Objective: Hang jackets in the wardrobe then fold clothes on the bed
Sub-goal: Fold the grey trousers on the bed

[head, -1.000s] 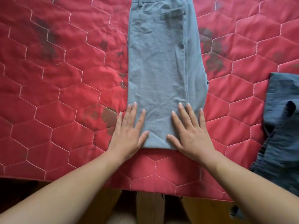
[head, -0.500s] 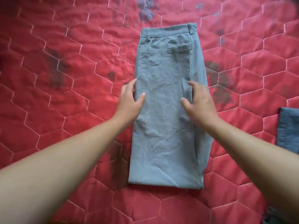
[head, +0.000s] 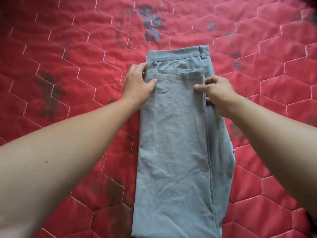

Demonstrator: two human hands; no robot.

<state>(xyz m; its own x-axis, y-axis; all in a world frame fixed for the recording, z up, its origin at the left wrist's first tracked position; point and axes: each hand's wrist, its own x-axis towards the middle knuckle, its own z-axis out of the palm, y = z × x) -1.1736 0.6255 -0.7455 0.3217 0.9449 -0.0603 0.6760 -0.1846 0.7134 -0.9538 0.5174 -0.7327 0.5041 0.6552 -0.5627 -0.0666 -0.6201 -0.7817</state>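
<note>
Nearest, at 6 o'clock: the folded end of the grey trousers ran off the bottom edge. They lay flat on the red quilted bedspread, doubled lengthwise into one long strip from 6 o'clock up to 12. A lower layer stuck out along the right side, about 4 o'clock. Fabric lightly creased.

Left forearm came in from 8 o'clock, right forearm from 4 o'clock, both bare and both above the cover.

Mid-frame: left hand at 11 o'clock on the strip's left edge. Its thumb lay on top of the cloth and its fingers curled over the edge just below a belt loop, so it was gripping the trousers. Right hand at 2 o'clock on the right edge, with the thumb on top and the fingers bent round the upper layer's edge, pinching it. The back pocket sat between the two hands.

Farther, at 12 o'clock: the waistband formed the strip's far end, tilted slightly with its right side higher.

Beyond that: bedspread only, stitched in a hexagon pattern. Dark blotches at 12 o'clock, with more at 9 and 3.
</note>
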